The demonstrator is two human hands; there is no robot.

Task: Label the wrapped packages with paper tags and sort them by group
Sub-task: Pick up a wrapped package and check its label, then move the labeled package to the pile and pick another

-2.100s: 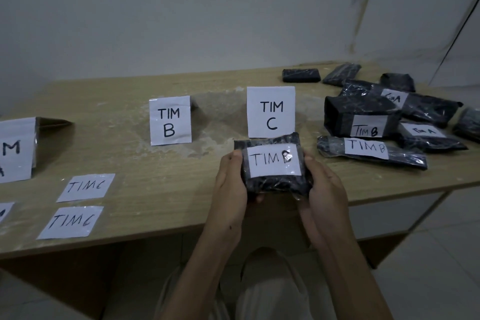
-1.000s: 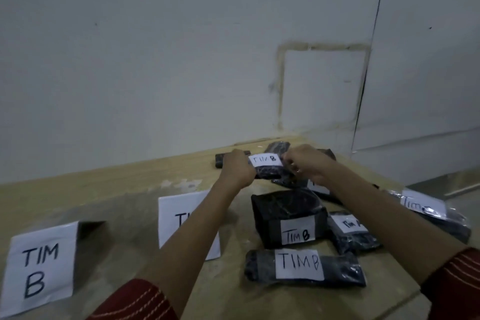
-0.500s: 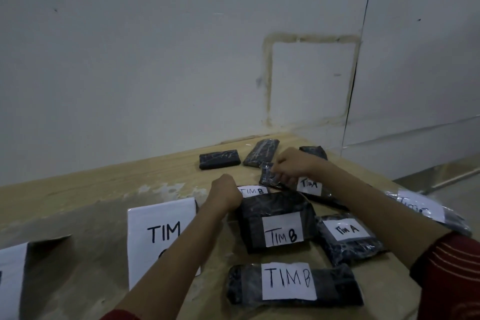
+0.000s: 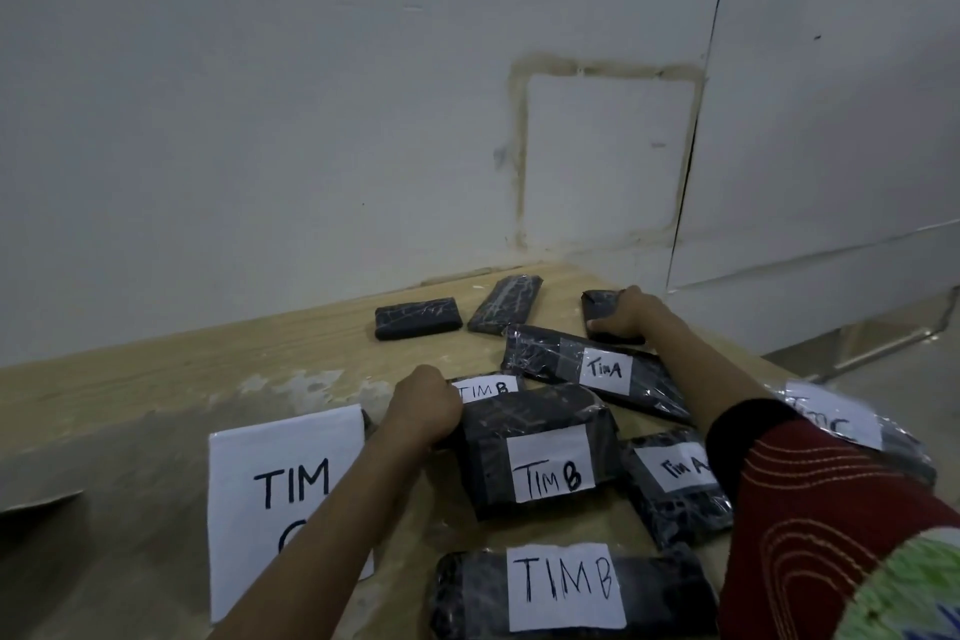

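Black wrapped packages lie on the wooden table (image 4: 156, 379). My left hand (image 4: 423, 403) is curled at the left end of a small package tagged TIM B (image 4: 485, 387), which lies on the table half hidden behind a larger TIM B package (image 4: 540, 452). Far right, my right hand (image 4: 626, 314) grips an untagged black package (image 4: 600, 304). Two more untagged packages (image 4: 418, 318) (image 4: 506, 309) lie near the wall.
A standing TIM C sign (image 4: 285, 478) is left of my left forearm. A long TIM A package (image 4: 597, 369), a small TIM A package (image 4: 675, 483), a long TIM B package (image 4: 566, 587) and a TIM C package (image 4: 831, 416) crowd the right side.
The small TIM B package went from both hands down onto the table behind the larger TIM B package. My right hand left it and reached to the far untagged package.
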